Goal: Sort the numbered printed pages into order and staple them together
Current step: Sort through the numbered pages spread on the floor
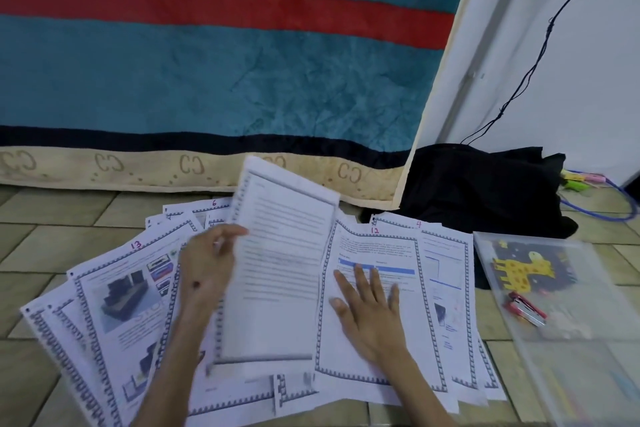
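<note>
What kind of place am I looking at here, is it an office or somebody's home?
Most likely a room in a home, with the work done on the floor. The printed pages lie spread on floor tiles, a teal blanket with a red stripe hangs behind them, and a dark heap of cloth sits by the white wall.

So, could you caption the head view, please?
Left hand lifts a page; right hand rests on page 12.

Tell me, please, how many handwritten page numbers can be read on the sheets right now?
4: 13 on the left sheet, 6 at the far middle, 12 above the right hand, 4 further right. Others are probably hidden by overlapping pages.
</note>
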